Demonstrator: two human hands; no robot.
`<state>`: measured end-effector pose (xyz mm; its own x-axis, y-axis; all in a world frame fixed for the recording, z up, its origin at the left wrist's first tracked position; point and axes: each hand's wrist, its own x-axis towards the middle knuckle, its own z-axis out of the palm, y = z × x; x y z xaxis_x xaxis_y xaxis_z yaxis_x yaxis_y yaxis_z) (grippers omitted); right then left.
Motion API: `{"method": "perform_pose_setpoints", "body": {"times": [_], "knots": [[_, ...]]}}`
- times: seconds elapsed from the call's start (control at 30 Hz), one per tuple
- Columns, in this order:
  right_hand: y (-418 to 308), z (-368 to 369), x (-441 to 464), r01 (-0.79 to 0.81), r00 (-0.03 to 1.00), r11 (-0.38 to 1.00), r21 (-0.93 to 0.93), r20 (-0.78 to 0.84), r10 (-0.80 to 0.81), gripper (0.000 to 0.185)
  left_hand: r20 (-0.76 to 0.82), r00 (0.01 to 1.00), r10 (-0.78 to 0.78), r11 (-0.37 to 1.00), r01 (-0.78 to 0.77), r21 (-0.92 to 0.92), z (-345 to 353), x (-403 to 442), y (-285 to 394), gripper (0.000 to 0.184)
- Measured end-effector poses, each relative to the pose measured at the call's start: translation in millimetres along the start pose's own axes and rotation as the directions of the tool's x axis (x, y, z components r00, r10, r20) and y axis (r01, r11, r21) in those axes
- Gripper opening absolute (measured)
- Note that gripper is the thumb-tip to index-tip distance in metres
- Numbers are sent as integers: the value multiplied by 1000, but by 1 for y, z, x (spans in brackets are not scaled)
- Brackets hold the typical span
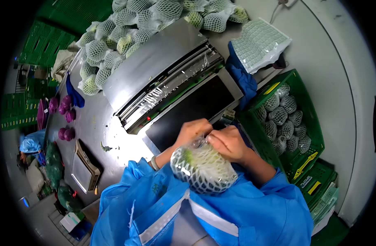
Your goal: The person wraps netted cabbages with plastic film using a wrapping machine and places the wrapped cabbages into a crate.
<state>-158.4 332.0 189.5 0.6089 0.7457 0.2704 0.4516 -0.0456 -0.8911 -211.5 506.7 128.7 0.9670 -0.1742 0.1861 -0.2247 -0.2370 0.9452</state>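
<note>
A pale green and white leafy head, likely a Chinese cabbage [204,170], sits in a white foam net and clear film close against my blue jacket. My left hand [193,132] is closed at the gathered top of the film, a band round its wrist. Beside it, my right hand [228,143] pinches the same clear film [199,143] above the cabbage. Both hands are just in front of the film-wrapping machine's dark plate [192,110]. Their fingertips are partly hidden.
Netted vegetables [126,33] are heaped behind the steel wrapping machine [155,57]. To the right, a green crate [315,131] holds several wrapped, netted pieces. Purple cabbages [66,102] and a scale-like tray [83,170] lie left. A person in blue [32,142] is farther left.
</note>
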Motion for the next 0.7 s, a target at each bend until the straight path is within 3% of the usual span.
{"method": "perform_pose_setpoints", "body": {"times": [0.03, 0.1, 0.13, 0.23, 0.27, 0.37, 0.4, 0.43, 0.5, 0.53, 0.63, 0.67, 0.7], "knots": [[-4, -2, 1, 57, 998, 998, -10, -15, -57, 13, 151, 989, -3, 976, 36, -215, 9, -1, 0, 25], [-21, -7, 5, 152, 987, 988, -24, -51, -153, 8, 439, 838, -323, 797, 491, -350, 14, -6, 4, 42], [-18, -9, -6, 157, 987, 980, -125, -15, -160, 9, 545, 764, -346, 704, 595, -388, 17, -4, 6, 45], [-33, -7, -15, 258, 909, 892, -371, -220, -354, 17, 705, 673, -224, 553, 683, -477, 22, -2, 16, 53], [-42, -18, -25, 224, 903, 790, -571, -183, -388, 24, 733, 652, -194, 510, 705, -492, 23, -3, 20, 56], [-38, -29, -31, 195, 773, 821, -537, -431, -465, 26, 751, 634, -185, 409, 745, -527, 31, 0, 31, 66], [-30, -29, -46, 119, 899, 963, -243, -385, -208, 24, 744, 636, -206, 382, 752, -538, 38, 5, 35, 69], [-22, -30, -60, 16, 946, 1000, 8, -325, -12, 22, 739, 634, -229, 355, 761, -543, 48, 9, 38, 73], [-21, -46, -83, -6, 937, 998, 63, -348, 28, 22, 711, 642, -285, 314, 764, -564, 71, 25, 48, 79], [-22, -63, -99, -78, 972, 979, 190, -205, 118, 34, 701, 643, -308, 297, 766, -571, 85, 32, 54, 83], [-17, -92, -145, 69, 974, 918, 389, -228, 23, 72, 683, 652, -328, 239, 757, -608, 123, 57, 70, 93], [-11, -93, -168, -8, 991, 907, 420, -120, 64, 99, 685, 658, -312, 219, 752, -622, 133, 64, 74, 96], [-7, -102, -185, -62, 977, 900, 432, -156, 142, 95, 690, 666, -283, 189, 744, -641, 142, 70, 79, 100]]}}
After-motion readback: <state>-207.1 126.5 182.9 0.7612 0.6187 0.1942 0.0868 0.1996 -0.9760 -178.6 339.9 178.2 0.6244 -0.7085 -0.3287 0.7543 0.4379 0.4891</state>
